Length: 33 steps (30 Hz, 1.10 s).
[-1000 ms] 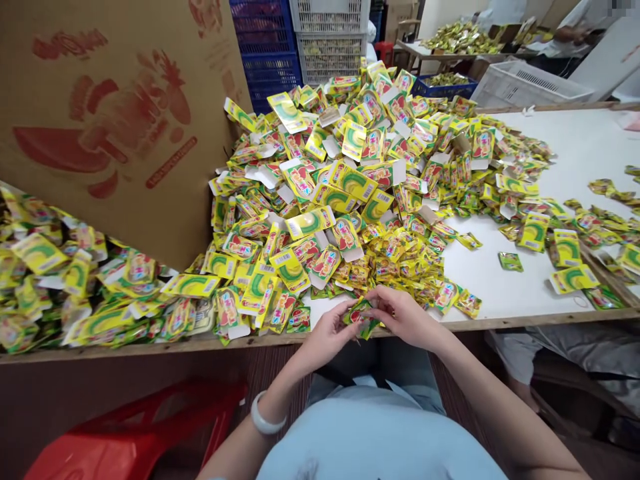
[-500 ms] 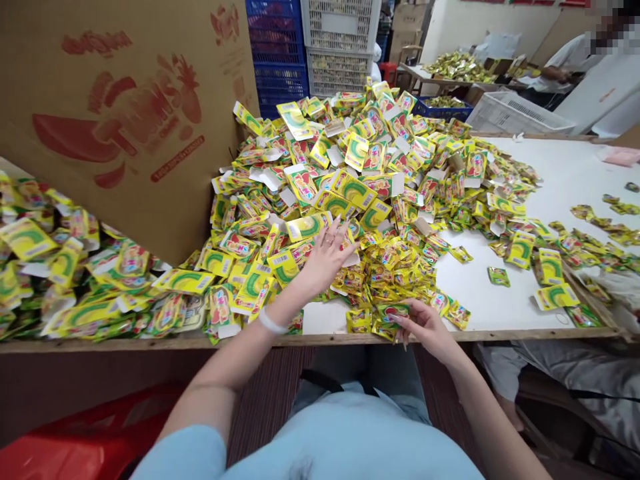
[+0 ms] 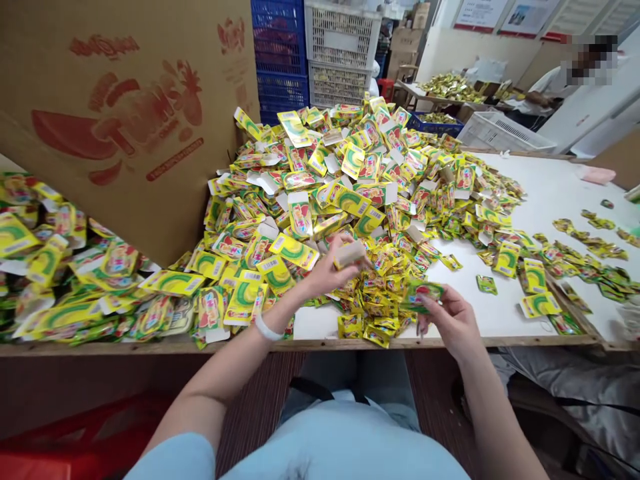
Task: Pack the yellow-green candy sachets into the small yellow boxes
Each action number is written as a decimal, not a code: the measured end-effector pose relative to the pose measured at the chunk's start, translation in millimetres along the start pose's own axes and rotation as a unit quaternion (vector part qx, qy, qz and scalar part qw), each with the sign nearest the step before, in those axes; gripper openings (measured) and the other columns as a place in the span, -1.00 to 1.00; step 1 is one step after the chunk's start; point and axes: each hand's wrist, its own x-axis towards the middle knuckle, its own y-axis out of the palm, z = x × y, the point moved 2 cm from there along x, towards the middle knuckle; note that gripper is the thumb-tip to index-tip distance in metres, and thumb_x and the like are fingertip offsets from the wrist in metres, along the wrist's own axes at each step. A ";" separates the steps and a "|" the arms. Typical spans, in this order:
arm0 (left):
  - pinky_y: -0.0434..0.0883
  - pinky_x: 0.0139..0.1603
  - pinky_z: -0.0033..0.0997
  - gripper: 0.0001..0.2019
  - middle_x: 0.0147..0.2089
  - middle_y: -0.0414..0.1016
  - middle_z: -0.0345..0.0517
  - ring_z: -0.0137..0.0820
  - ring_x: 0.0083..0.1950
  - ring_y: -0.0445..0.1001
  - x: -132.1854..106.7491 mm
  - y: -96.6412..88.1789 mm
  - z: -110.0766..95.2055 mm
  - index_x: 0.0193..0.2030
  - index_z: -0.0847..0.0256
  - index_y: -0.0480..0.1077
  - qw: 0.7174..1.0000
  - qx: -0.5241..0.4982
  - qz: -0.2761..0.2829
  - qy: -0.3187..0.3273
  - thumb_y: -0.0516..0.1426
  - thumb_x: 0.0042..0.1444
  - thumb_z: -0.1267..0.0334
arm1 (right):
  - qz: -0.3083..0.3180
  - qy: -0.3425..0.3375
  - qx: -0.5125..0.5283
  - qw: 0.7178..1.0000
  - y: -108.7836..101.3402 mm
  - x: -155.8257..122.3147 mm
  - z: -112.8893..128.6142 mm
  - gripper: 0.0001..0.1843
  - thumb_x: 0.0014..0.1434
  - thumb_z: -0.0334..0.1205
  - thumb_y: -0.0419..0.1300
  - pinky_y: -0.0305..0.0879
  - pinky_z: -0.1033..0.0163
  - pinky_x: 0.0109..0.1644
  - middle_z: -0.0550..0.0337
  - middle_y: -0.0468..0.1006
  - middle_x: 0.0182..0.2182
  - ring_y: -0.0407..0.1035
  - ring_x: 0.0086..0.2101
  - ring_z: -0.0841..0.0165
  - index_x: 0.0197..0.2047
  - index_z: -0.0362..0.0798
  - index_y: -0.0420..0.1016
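My left hand [image 3: 333, 272] is closed around a small candy box [image 3: 350, 254], blurred, its pale greyish side showing. To the right, my right hand [image 3: 453, 317] pinches a green candy sachet [image 3: 423, 293] between thumb and fingers, just above the table's front edge. Between and below the hands lies a heap of small yellow sachets [image 3: 375, 293]. Behind them rises a large pile of yellow and green candy boxes [image 3: 300, 213], many with white flaps standing open.
A big brown carton [image 3: 125, 133] stands tilted on the left among more boxes. Loose sachets [image 3: 585, 240] lie on the white table [image 3: 540, 180] at right. Stacked crates [image 3: 343, 40] stand behind. A person [image 3: 545, 93] sits at the far right; someone's grey-clothed leg [image 3: 555, 380] shows nearby.
My left hand has closed on a box from the pile, after reaching open over it. My right hand has lifted the green sachet up and rightward. The view has shifted slightly.
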 end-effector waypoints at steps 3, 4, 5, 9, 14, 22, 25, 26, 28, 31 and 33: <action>0.47 -0.22 -0.35 -0.40 -0.25 0.51 -0.13 -0.36 -0.29 0.52 -24.6 45.7 -1.0 0.20 0.26 0.13 0.984 -0.136 0.074 -0.088 0.26 0.12 0.10 | 0.008 -0.090 0.015 0.996 24.3 5.6 30.4 -0.75 0.15 -0.05 0.37 0.20 0.38 -0.73 0.30 0.51 -0.44 0.22 -0.70 0.53 -0.24 0.04 0.43; 0.45 -0.24 -0.39 -0.37 -0.26 0.49 -0.16 -0.39 -0.31 0.50 -31.7 56.0 -2.0 0.19 0.24 0.16 0.980 -0.149 0.076 -0.105 0.30 0.07 0.09 | 0.020 -0.111 0.001 0.994 32.7 6.9 36.6 -0.78 0.17 -0.07 0.35 0.18 0.38 -0.72 0.30 0.51 -0.43 0.21 -0.70 0.53 -0.23 0.05 0.43; 0.44 -0.23 -0.40 -0.35 -0.25 0.48 -0.16 -0.40 -0.29 0.49 -37.8 63.1 -3.3 0.18 0.23 0.19 0.979 -0.155 0.071 -0.116 0.33 0.02 0.09 | 0.039 -0.128 -0.024 0.991 40.2 8.0 40.5 -0.81 0.19 -0.09 0.34 0.19 0.37 -0.70 0.27 0.50 -0.40 0.23 -0.67 0.52 -0.20 0.05 0.45; 0.44 0.00 -0.29 -0.31 0.02 0.49 0.03 -0.25 -0.03 0.51 -52.3 67.8 -10.4 0.23 0.21 0.18 0.980 -0.149 0.037 -0.126 0.36 0.00 0.16 | 0.144 -0.167 -0.202 0.954 53.0 8.3 44.7 -0.89 0.28 -0.21 0.22 0.32 0.33 -0.47 0.15 0.47 -0.25 0.40 -0.39 0.39 -0.12 0.04 0.52; 0.38 0.20 -0.11 -0.18 0.26 0.37 0.16 -0.12 0.19 0.44 -54.4 66.0 -15.9 0.38 0.16 0.01 0.988 -0.011 0.087 -0.128 0.30 0.03 0.30 | 0.265 -0.148 -0.435 0.848 54.2 1.8 51.0 -0.78 0.29 -0.39 0.12 0.35 0.28 -0.24 0.11 0.48 -0.26 0.41 -0.28 0.34 -0.13 0.01 0.58; 0.45 -0.02 -0.30 -0.09 0.12 0.47 0.07 -0.27 -0.02 0.52 -67.1 73.1 -3.4 0.45 0.15 -0.17 0.968 -0.063 0.149 -0.193 0.23 0.02 0.39 | 0.287 -0.093 -0.337 0.892 39.6 -8.7 40.2 -0.82 0.37 -0.18 0.11 0.36 0.32 -0.30 0.14 0.56 -0.33 0.45 -0.38 0.37 -0.15 -0.02 0.51; 0.44 -0.01 -0.21 0.00 0.03 0.50 0.05 -0.23 -0.07 0.53 -82.4 81.3 4.3 0.47 0.18 -0.19 0.956 -0.021 0.166 -0.241 0.26 -0.07 0.39 | 0.350 -0.064 -0.290 0.888 38.4 -25.8 15.6 -0.68 0.42 -0.13 0.02 0.37 0.31 -0.28 0.13 0.56 -0.34 0.43 -0.40 0.40 -0.24 -0.04 0.53; 0.44 0.02 -0.17 0.04 0.03 0.50 0.07 -0.20 -0.04 0.53 -86.4 84.9 5.8 0.48 0.20 -0.21 0.953 -0.015 0.169 -0.252 0.27 -0.08 0.37 | 0.373 -0.039 -0.275 0.885 39.8 -32.6 7.1 -0.69 0.41 -0.10 0.03 0.37 0.32 -0.31 0.14 0.56 -0.34 0.42 -0.44 0.41 -0.19 -0.03 0.54; 0.43 0.07 -0.11 0.12 0.05 0.51 0.11 -0.14 0.00 0.53 -91.4 91.9 6.6 0.50 0.24 -0.31 0.948 -0.032 0.174 -0.265 0.31 -0.09 0.32 | 0.380 -0.013 -0.255 0.889 40.5 -44.2 -4.7 -0.73 0.37 -0.07 0.09 0.40 0.30 -0.31 0.16 0.58 -0.32 0.44 -0.43 0.39 -0.13 0.00 0.56; 0.39 0.20 -0.08 0.18 0.20 0.44 0.19 -0.10 0.16 0.47 -93.3 93.5 5.3 0.51 0.22 -0.37 0.954 -0.053 0.185 -0.229 0.35 -0.08 0.24 | 0.276 -0.046 -0.275 0.920 17.8 -48.0 -6.7 -0.80 0.33 -0.10 0.14 0.41 0.29 -0.30 0.18 0.60 -0.34 0.48 -0.37 0.33 -0.23 0.05 0.57; 0.30 0.31 -0.07 0.00 0.33 0.32 0.18 -0.09 0.29 0.37 -94.7 82.6 7.9 0.48 0.15 -0.12 0.971 0.015 0.154 -0.180 0.34 -0.01 0.16 | 0.144 -0.076 -0.329 0.930 -22.0 -37.2 -1.6 -0.78 0.34 -0.09 0.12 0.37 0.28 -0.41 0.16 0.62 -0.33 0.46 -0.44 0.32 -0.24 0.06 0.56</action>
